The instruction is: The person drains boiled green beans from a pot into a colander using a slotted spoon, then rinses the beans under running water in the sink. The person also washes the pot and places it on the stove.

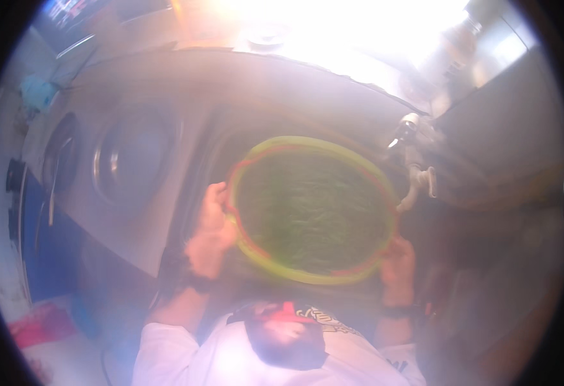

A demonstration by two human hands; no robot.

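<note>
A large round yellow-green basin or basket [294,278] with a red band along its rim is held level over the sink [204,144]. My left hand [213,229] grips its left rim, and my right hand [398,255] grips the rim at the lower right. Many green pieces [306,207], blurred and too unclear to name, fill much of it. A tap [413,178] stands beside the right side of the rim. The underside of the container is hidden.
Left of the sink, a round metal bowl or plate [130,164] lies on the counter [146,236], with a dark pan [62,154] and a long-handled utensil [51,202] beyond it. A light blue item [39,93] is at the far left. Glare covers the top.
</note>
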